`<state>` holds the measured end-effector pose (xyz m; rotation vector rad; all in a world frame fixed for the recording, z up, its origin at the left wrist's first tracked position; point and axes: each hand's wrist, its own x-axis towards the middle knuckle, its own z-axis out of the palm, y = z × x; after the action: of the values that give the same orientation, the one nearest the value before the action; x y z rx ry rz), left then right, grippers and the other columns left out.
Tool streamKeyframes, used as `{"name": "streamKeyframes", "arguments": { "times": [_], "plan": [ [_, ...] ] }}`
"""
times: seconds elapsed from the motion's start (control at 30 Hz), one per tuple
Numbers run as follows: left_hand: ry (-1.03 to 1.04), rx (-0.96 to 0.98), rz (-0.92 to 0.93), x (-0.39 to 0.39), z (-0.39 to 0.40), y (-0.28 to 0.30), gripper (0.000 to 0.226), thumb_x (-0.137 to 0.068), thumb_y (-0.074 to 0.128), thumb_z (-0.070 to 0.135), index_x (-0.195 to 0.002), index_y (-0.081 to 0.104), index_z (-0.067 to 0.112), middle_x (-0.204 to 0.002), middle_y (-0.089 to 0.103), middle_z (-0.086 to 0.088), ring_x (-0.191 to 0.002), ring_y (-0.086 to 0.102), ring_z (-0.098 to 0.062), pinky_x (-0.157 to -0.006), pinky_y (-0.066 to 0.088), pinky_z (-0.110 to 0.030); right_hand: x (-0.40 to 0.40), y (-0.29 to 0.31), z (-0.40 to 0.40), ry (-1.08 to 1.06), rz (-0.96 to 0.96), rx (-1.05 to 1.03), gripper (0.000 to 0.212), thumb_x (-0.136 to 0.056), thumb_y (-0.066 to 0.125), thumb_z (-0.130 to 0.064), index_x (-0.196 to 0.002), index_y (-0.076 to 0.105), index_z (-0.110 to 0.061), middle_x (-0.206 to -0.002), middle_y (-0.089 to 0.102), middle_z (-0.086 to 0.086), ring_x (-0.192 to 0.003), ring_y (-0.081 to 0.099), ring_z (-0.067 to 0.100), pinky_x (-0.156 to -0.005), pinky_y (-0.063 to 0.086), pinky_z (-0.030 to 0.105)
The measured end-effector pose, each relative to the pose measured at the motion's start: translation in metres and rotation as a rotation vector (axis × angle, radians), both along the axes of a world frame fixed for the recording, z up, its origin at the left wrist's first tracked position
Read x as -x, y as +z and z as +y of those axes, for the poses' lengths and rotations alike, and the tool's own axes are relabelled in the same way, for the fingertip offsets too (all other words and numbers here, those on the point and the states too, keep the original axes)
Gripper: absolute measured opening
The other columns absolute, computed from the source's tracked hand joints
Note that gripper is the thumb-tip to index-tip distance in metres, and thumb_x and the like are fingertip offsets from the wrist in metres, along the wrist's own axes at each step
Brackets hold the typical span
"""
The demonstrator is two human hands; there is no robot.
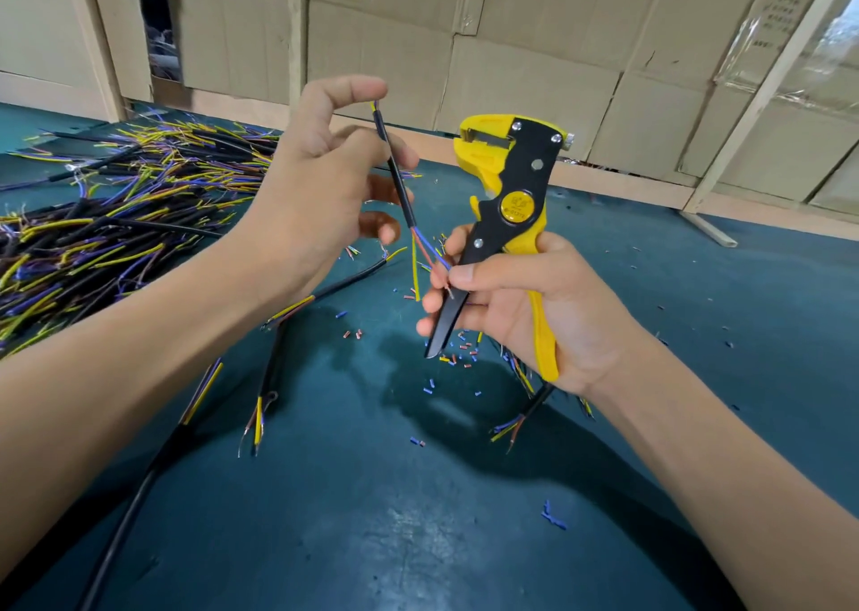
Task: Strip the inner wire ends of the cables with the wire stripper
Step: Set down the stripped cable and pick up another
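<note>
My left hand [320, 178] holds a short black cable [395, 173] upright between thumb and fingers, above the green table. Yellow, brown and blue inner wires [425, 257] fan out from the cable's lower end. My right hand [534, 313] grips the yellow and black wire stripper [511, 201] by its handles, jaws pointing up. The thumb and fingertips of that same hand also pinch the brown and blue wire ends against the black handle. The yellow wire hangs free.
A big pile of cut cables [116, 220] covers the left of the green table [372, 517]. A few loose cables [274, 359] lie under my arms, and small insulation scraps [455, 355] are scattered beneath the stripper. Cardboard panels [511, 52] wall the far side.
</note>
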<state>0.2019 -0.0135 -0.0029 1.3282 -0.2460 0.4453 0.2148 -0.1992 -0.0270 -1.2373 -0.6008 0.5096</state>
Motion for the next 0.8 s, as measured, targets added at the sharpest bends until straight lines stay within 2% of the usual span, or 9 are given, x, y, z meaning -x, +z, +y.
{"name": "streamKeyframes", "arguments": {
  "times": [0.13, 0.2, 0.3, 0.37, 0.43, 0.6, 0.73, 0.8],
  "plan": [
    [-0.141, -0.01, 0.034, 0.003, -0.003, -0.003, 0.05, -0.097, 0.053, -0.003, -0.139, 0.033, 0.014, -0.089, 0.073, -0.013, -0.066, 0.061, -0.025, -0.053, 0.047, -0.031, 0.0, -0.002, 0.003, -0.068, -0.039, -0.021, 0.014, -0.08, 0.066, 0.007, -0.092, 0.063, 0.0, -0.08, 0.068, 0.019, -0.072, 0.067, 0.035, -0.071, 0.059, 0.049],
    [-0.206, -0.074, 0.055, 0.004, -0.007, -0.005, 0.051, -0.092, 0.062, -0.001, -0.137, 0.041, 0.007, -0.088, 0.073, -0.014, -0.069, 0.065, -0.024, -0.056, 0.049, -0.03, -0.002, -0.002, 0.003, -0.12, -0.07, -0.022, 0.012, -0.078, 0.068, 0.007, -0.088, 0.065, 0.0, -0.082, 0.07, 0.019, -0.073, 0.069, 0.035, -0.071, 0.059, 0.049],
    [-0.208, -0.199, 0.06, 0.005, -0.008, -0.009, 0.04, -0.077, 0.071, 0.011, -0.117, 0.065, 0.006, -0.094, 0.072, -0.023, -0.076, 0.064, -0.029, -0.068, 0.051, -0.035, -0.005, -0.003, 0.001, -0.199, -0.128, 0.008, 0.01, -0.076, 0.07, 0.006, -0.08, 0.07, -0.004, -0.078, 0.072, 0.017, -0.072, 0.07, 0.035, -0.072, 0.06, 0.049],
    [-0.201, -0.252, 0.065, 0.004, -0.006, -0.01, 0.041, -0.074, 0.073, 0.013, -0.113, 0.068, 0.003, -0.098, 0.071, -0.028, -0.077, 0.063, -0.029, -0.072, 0.052, -0.037, -0.006, -0.003, 0.001, -0.244, -0.143, 0.016, 0.013, -0.074, 0.072, 0.004, -0.074, 0.074, -0.009, -0.077, 0.072, 0.015, -0.073, 0.07, 0.035, -0.072, 0.06, 0.049],
    [-0.218, -0.266, 0.07, 0.004, -0.006, -0.011, 0.042, -0.075, 0.072, 0.012, -0.115, 0.067, 0.0, -0.093, 0.07, -0.029, -0.072, 0.063, -0.024, -0.068, 0.054, -0.033, -0.007, -0.004, 0.001, -0.273, -0.143, 0.01, 0.013, -0.073, 0.073, 0.004, -0.075, 0.074, -0.009, -0.078, 0.07, 0.015, -0.071, 0.069, 0.034, -0.07, 0.06, 0.048],
    [-0.217, -0.23, 0.11, 0.003, -0.004, -0.01, 0.041, -0.078, 0.07, 0.01, -0.117, 0.066, -0.002, -0.077, 0.064, -0.013, -0.064, 0.059, -0.015, -0.058, 0.049, -0.026, -0.011, -0.004, -0.001, -0.365, -0.139, -0.039, 0.022, -0.076, 0.072, 0.0, -0.096, 0.063, 0.002, -0.078, 0.07, 0.019, -0.071, 0.07, 0.037, -0.072, 0.06, 0.049],
    [-0.216, -0.079, 0.104, 0.004, -0.004, -0.008, 0.038, -0.078, 0.07, 0.009, -0.115, 0.067, 0.002, -0.077, 0.064, -0.009, -0.066, 0.058, -0.015, -0.059, 0.05, -0.027, -0.011, -0.001, -0.005, -0.313, -0.121, -0.089, 0.006, -0.083, 0.068, -0.006, -0.088, 0.066, -0.004, -0.076, 0.065, 0.016, -0.072, 0.068, 0.037, -0.073, 0.059, 0.05],
    [-0.224, 0.041, 0.08, 0.004, -0.004, -0.005, 0.035, -0.081, 0.068, 0.008, -0.115, 0.066, 0.004, -0.076, 0.064, -0.006, -0.069, 0.061, -0.016, -0.068, 0.057, -0.031, -0.01, -0.001, -0.006, -0.22, -0.098, -0.099, 0.003, -0.086, 0.064, -0.007, -0.086, 0.064, -0.003, -0.076, 0.063, 0.016, -0.071, 0.067, 0.036, -0.072, 0.058, 0.051]
  ]
}}
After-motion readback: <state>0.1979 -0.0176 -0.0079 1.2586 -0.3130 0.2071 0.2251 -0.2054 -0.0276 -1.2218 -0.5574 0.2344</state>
